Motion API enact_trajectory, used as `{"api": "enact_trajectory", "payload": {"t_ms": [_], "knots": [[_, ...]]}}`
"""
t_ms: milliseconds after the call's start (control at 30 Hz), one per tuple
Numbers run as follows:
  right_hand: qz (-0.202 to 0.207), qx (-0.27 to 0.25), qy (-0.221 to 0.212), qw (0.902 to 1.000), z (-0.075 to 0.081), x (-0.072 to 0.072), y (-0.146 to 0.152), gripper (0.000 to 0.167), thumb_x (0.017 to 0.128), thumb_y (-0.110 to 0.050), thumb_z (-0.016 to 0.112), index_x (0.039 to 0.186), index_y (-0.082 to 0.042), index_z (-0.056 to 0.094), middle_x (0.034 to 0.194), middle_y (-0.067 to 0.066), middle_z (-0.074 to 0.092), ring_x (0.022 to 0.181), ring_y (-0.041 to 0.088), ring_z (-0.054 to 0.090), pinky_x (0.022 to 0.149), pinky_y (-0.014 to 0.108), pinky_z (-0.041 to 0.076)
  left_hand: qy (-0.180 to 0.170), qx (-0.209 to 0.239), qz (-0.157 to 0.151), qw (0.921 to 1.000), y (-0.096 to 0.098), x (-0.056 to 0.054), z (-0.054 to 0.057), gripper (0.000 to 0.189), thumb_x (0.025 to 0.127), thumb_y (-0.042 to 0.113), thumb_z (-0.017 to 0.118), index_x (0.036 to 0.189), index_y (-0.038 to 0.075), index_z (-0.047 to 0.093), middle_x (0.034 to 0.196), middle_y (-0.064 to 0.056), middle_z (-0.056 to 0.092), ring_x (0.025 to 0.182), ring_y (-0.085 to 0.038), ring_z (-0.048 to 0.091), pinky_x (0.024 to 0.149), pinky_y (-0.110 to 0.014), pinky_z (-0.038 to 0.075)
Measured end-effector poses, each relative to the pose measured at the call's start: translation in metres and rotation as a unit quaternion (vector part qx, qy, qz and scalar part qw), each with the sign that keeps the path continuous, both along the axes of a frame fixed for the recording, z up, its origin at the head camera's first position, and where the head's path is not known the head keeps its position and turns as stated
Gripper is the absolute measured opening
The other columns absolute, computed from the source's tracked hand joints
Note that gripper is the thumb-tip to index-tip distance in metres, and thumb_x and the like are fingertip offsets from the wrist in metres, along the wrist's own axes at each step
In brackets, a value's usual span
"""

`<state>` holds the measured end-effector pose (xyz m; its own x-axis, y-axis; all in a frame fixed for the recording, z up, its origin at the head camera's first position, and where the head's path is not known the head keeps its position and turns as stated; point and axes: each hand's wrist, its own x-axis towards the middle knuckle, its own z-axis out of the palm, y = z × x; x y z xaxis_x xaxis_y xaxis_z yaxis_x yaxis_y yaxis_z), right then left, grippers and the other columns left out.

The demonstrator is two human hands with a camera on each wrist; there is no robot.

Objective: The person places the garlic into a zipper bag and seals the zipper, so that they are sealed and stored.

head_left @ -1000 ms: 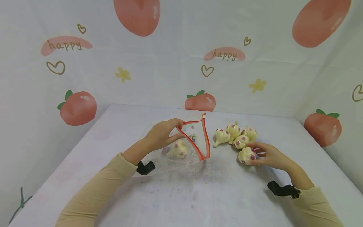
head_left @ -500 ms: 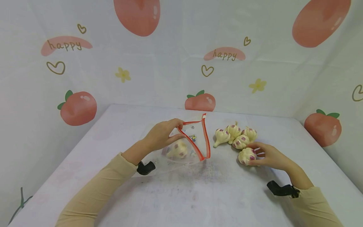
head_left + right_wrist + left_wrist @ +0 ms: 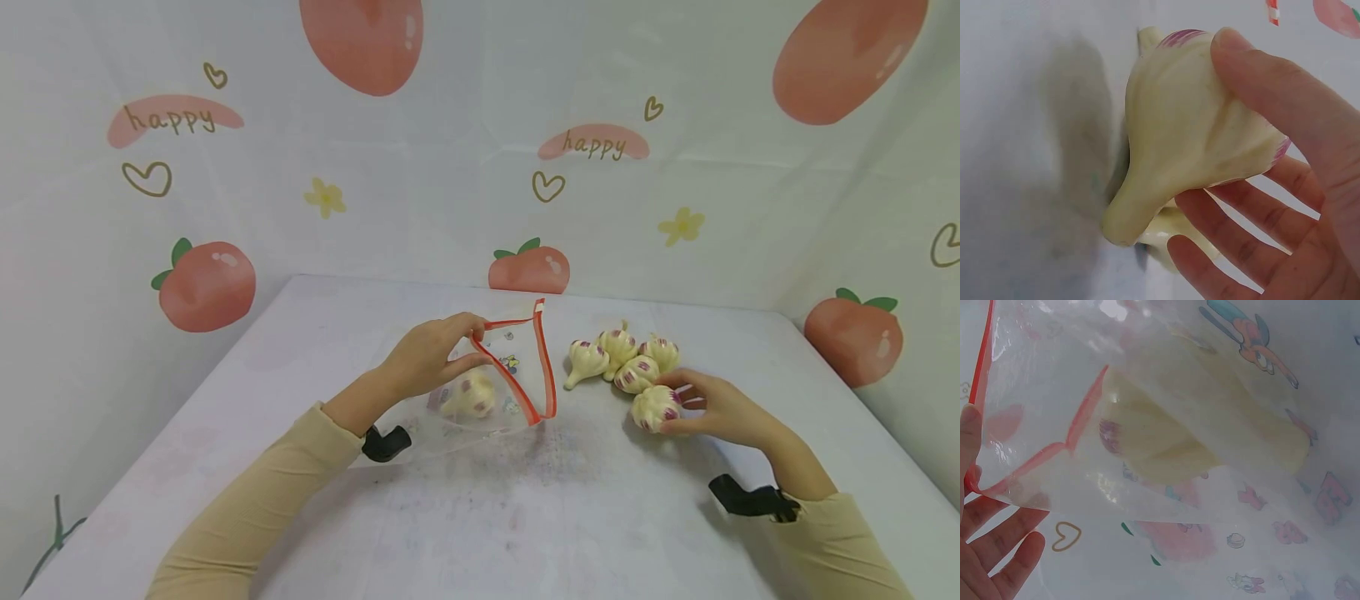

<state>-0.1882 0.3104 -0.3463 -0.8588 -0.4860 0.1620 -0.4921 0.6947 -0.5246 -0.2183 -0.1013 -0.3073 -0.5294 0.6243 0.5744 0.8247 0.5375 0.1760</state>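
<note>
My left hand [image 3: 427,357] pinches the red-edged mouth of a clear zip bag [image 3: 546,367] between thumb and fingers, and the mouth gapes to the right. Inside the bag lies one garlic bulb [image 3: 472,395]; the left wrist view shows it blurred through the printed plastic. On the right, my right hand [image 3: 723,414] grips another garlic bulb [image 3: 1179,119], purple-streaked and cream, its stem pointing down and left in the right wrist view. My thumb presses one side of that bulb, with the fingers curled at the other.
Several more garlic bulbs [image 3: 587,360] cluster just behind the held one, between it and the back of the white table [image 3: 465,525]. A printed cloth wall [image 3: 435,200] rises behind and at both sides.
My right hand has shifted slightly right and up with the garlic bulb in its grip. The left hand and the bag stay where they were.
</note>
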Motion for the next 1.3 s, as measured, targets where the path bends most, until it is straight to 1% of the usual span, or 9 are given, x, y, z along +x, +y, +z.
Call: {"api": "enact_trajectory", "payload": {"t_ms": [200,533,667,833,1000,1133,1300], "knots": [[0.006,-0.008,0.021,0.9997,0.010,0.003,-0.006,0.051,0.071,-0.016,0.081,0.114,-0.003,0.057,0.107,0.009,0.061,0.090,-0.009,0.054,0.076,0.023,0.054,-0.003,-0.001,0.002,1.0000,0.001,0.000,0.000,0.031,0.083,0.024,0.070,0.101,0.007,0.052,0.094,-0.004,0.063,0.077,-0.018,0.063,0.063,-0.028,0.048],[0.014,-0.016,0.070,0.9973,0.024,0.006,-0.016,0.054,0.068,-0.014,0.083,0.115,-0.006,0.057,0.109,0.006,0.061,0.091,-0.009,0.053,0.077,0.019,0.052,-0.001,-0.003,0.003,1.0000,0.001,0.002,0.002,0.032,0.082,0.024,0.071,0.101,0.006,0.052,0.094,-0.004,0.063,0.075,-0.018,0.061,0.063,-0.027,0.047],[0.014,-0.018,0.078,0.9967,0.027,0.006,-0.019,0.056,0.068,-0.014,0.083,0.117,-0.004,0.057,0.111,0.007,0.060,0.092,-0.010,0.052,0.078,0.015,0.051,0.004,-0.002,0.003,1.0000,0.001,0.002,0.002,0.032,0.082,0.024,0.071,0.100,0.006,0.052,0.093,-0.004,0.063,0.075,-0.017,0.061,0.062,-0.027,0.047],[0.008,-0.019,0.078,0.9968,0.030,0.005,-0.025,0.057,0.068,-0.016,0.083,0.118,-0.006,0.057,0.113,0.008,0.060,0.093,-0.012,0.051,0.080,0.012,0.049,0.006,-0.003,0.002,1.0000,0.001,0.002,0.002,0.032,0.082,0.025,0.071,0.101,0.006,0.052,0.094,-0.004,0.063,0.076,-0.017,0.061,0.063,-0.027,0.048],[0.009,-0.023,0.076,0.9968,0.031,0.003,-0.032,0.056,0.069,-0.016,0.082,0.118,-0.007,0.057,0.114,0.008,0.060,0.093,-0.009,0.053,0.081,0.013,0.049,0.005,-0.003,0.003,1.0000,0.001,0.002,0.002,0.032,0.082,0.025,0.071,0.101,0.007,0.052,0.094,-0.004,0.063,0.075,-0.017,0.061,0.063,-0.027,0.047],[0.001,-0.017,0.075,0.9970,0.033,0.002,-0.038,0.056,0.070,-0.019,0.082,0.118,-0.008,0.057,0.115,0.008,0.060,0.092,-0.005,0.055,0.082,0.016,0.050,0.002,-0.003,0.004,1.0000,0.002,0.001,0.002,0.031,0.083,0.025,0.070,0.101,0.007,0.052,0.095,-0.004,0.064,0.075,-0.017,0.061,0.062,-0.027,0.047],[0.001,-0.020,0.080,0.9966,0.037,0.003,-0.044,0.057,0.070,-0.019,0.082,0.119,-0.005,0.056,0.116,0.009,0.061,0.093,-0.004,0.055,0.083,0.020,0.052,0.003,-0.004,0.003,1.0000,0.002,0.002,0.002,0.031,0.083,0.025,0.070,0.101,0.007,0.052,0.095,-0.004,0.064,0.074,-0.016,0.060,0.062,-0.026,0.047]]}}
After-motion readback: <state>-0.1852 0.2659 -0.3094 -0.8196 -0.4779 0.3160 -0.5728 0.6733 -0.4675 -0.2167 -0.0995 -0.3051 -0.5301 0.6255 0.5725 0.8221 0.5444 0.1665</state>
